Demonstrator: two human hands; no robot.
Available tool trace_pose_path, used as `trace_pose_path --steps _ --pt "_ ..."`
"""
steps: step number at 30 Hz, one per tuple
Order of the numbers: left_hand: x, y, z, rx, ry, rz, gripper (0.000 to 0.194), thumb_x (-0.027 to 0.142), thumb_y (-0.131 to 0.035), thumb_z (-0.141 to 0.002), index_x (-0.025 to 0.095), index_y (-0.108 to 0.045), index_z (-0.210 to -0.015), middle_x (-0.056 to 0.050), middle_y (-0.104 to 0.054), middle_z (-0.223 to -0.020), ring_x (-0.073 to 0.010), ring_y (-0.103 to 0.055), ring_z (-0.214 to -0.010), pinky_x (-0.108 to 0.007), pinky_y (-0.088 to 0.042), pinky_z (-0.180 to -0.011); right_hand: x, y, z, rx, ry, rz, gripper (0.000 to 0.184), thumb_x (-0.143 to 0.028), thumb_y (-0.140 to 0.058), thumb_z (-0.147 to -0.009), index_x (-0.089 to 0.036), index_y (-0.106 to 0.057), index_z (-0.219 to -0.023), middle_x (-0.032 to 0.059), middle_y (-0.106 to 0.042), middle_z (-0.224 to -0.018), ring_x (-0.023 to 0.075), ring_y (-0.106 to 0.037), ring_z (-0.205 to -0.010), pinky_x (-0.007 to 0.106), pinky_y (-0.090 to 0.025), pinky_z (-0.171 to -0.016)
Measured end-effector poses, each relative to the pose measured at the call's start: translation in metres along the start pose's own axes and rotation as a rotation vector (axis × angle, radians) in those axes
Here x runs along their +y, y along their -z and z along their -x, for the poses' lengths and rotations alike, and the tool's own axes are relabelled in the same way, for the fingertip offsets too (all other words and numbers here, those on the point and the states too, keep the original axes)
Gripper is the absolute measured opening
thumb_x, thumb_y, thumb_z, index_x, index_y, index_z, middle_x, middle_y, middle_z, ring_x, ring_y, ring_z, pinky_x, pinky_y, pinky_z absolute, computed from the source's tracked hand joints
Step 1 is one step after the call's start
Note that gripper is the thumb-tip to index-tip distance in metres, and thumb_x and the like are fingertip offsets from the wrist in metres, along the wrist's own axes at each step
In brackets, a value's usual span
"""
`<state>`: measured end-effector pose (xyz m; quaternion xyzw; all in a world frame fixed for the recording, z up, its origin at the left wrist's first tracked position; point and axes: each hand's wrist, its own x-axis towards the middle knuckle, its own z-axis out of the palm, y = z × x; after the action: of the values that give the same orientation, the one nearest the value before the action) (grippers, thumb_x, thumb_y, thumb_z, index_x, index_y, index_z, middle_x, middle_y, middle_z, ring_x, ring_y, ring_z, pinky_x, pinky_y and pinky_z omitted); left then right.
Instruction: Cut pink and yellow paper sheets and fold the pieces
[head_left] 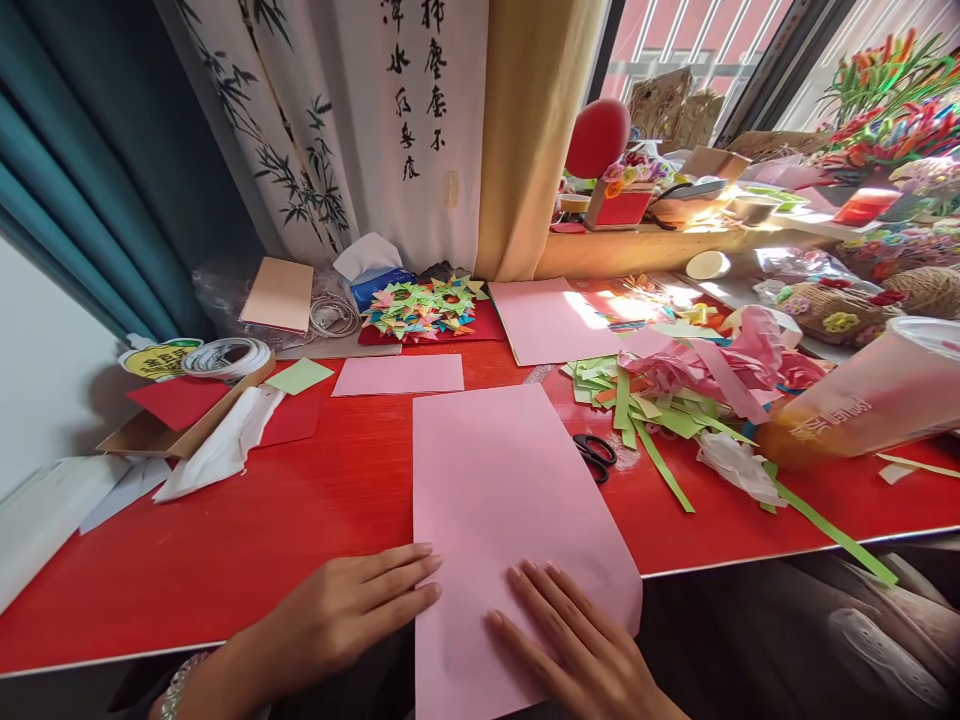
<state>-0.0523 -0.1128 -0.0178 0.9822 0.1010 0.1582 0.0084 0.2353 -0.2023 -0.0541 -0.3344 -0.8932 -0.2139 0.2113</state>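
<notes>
A large sheet of pink paper (487,480) lies on the red table, its near end sticking out past the front edge. My right hand (574,640) rests flat on the lower part of the sheet, fingers stretched out. At the paper's left edge is my left hand (367,605), its fingers extended and the tips touching that edge. Black-handled scissors (598,455) lie beside the sheet on the right, the blades hidden under it. Beyond its far end sits a smaller pink paper piece (397,375).
Green paper strips (652,410) and crumpled pink paper (720,360) pile up on the right near a plastic drink cup (862,390). Folded-paper stars (424,308) and a pink paper stack (551,320) lie at the back. A cardboard tray (142,437) holds tape rolls on the left.
</notes>
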Motion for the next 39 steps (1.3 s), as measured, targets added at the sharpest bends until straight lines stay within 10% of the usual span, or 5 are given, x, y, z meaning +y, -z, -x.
trace_pose_path --steps 20,32,39 --pt "-0.017 0.007 -0.023 -0.048 -0.022 0.290 0.028 0.006 -0.050 -0.088 0.014 -0.058 -0.113 -0.012 -0.059 -0.128 -0.0233 -0.038 -0.133 -0.034 -0.041 -0.105 -0.019 -0.014 0.019 0.019 -0.164 0.053 0.044 -0.019 -0.024 -0.097 -0.014 -0.060 -0.122 0.0094 -0.061 -0.124 0.0217 -0.053 -0.120 0.041 -0.023 -0.113" --pt "-0.022 0.024 -0.046 -0.073 0.003 0.305 0.026 0.006 -0.054 -0.085 0.020 -0.065 -0.104 -0.007 -0.049 -0.139 -0.0258 -0.020 -0.141 -0.043 -0.039 -0.107 -0.052 -0.053 0.021 0.070 -0.410 0.038 0.045 -0.017 -0.040 -0.090 -0.022 -0.051 -0.132 0.0072 -0.064 -0.121 0.0182 -0.024 -0.138 0.038 -0.015 -0.116" --pt "-0.029 0.040 -0.045 0.019 -0.074 0.258 0.021 0.010 -0.049 -0.089 0.015 -0.064 -0.102 -0.009 -0.059 -0.128 -0.0240 -0.028 -0.138 -0.042 -0.039 -0.107 -0.032 -0.040 -0.020 0.032 -0.398 0.000 0.052 -0.010 -0.038 -0.088 -0.014 -0.041 -0.139 0.0135 -0.051 -0.135 0.0258 -0.027 -0.138 0.043 -0.018 -0.114"
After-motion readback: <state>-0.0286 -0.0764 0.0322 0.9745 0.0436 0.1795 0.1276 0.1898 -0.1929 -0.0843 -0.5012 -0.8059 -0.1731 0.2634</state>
